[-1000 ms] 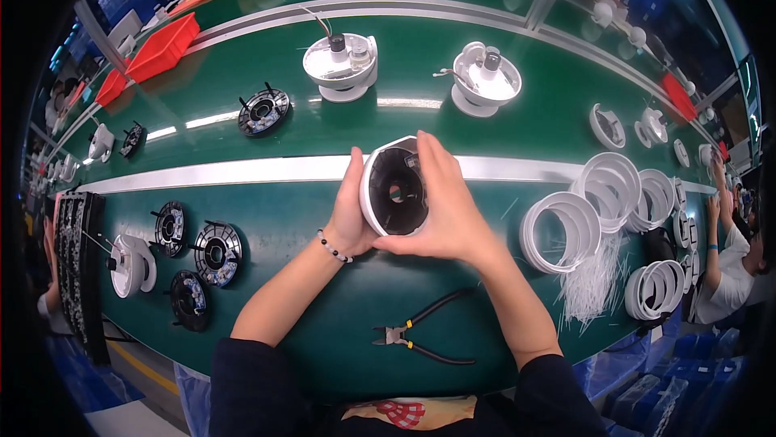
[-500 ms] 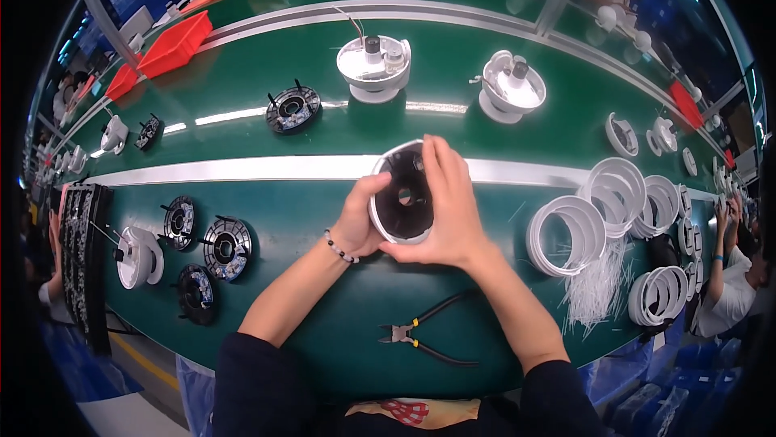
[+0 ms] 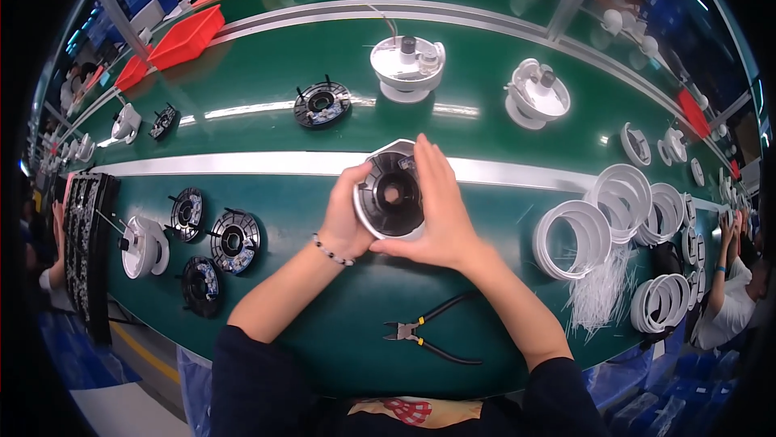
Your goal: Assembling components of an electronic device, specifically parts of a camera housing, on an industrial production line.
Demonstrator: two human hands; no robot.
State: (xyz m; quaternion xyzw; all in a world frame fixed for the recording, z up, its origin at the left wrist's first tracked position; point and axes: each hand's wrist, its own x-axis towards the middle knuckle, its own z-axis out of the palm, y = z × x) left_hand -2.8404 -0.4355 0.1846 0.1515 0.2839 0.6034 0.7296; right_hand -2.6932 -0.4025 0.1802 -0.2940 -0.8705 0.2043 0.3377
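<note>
Both my hands hold a white rounded housing with a black round inner part (image 3: 391, 194) that has a hole in its middle, just above the table. My left hand (image 3: 346, 212) is closed around its left side, the thumb at the upper rim. On the right side my right hand (image 3: 443, 206) presses with fingers together and stretched up along the wall, thumb under the lower edge. Below them, diagonal cutters (image 3: 408, 330) with black handles lie on the green table with jaws to the left.
Several black round parts with circuit boards (image 3: 235, 240) lie left, beside a white device (image 3: 144, 247) and black rack (image 3: 87, 243). White rings (image 3: 572, 239) and thin white strips (image 3: 600, 295) sit right. Beyond the pale rail (image 3: 267, 164) stand white devices (image 3: 406, 73) and a black part (image 3: 322, 103).
The held housing has shifted slightly left and tilted, showing more of the black part's inside. The devices and black part beyond the rail have moved right. Both hands keep their hold.
</note>
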